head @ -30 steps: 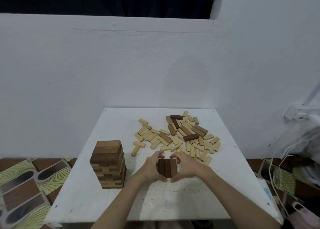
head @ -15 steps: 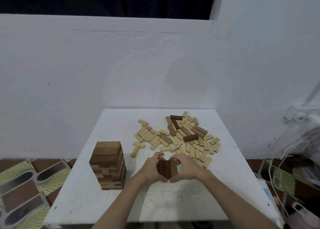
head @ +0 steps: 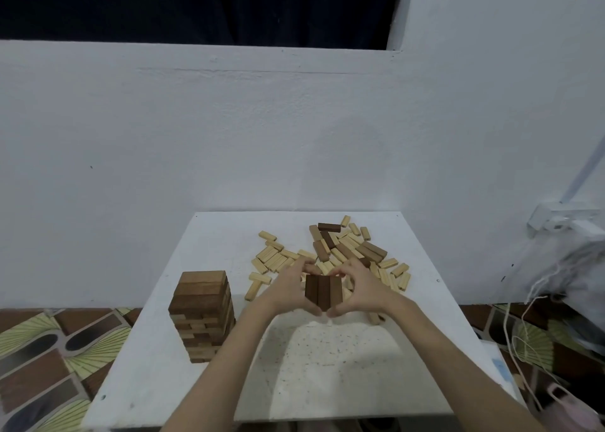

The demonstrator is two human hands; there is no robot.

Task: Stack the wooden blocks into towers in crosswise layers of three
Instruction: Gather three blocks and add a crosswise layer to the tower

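Three dark brown blocks (head: 323,291) lie pressed side by side as one set between my hands, lifted above the white table (head: 327,366). My left hand (head: 288,289) clamps the set's left side and my right hand (head: 358,289) its right side, thumbs nearly meeting below. A finished tower (head: 203,314) of crosswise brown and pale layers stands at the table's left. Behind my hands, many loose pale and brown blocks (head: 347,251) lie scattered.
A white wall rises directly behind the table. Patterned floor tiles (head: 42,359) show at the left. At the right sit a wall socket (head: 556,222), white cords (head: 523,327) and a bag.
Both hands have raised the three-block set off the table and carried it slightly away from me, toward the loose pile. The tower has not moved.
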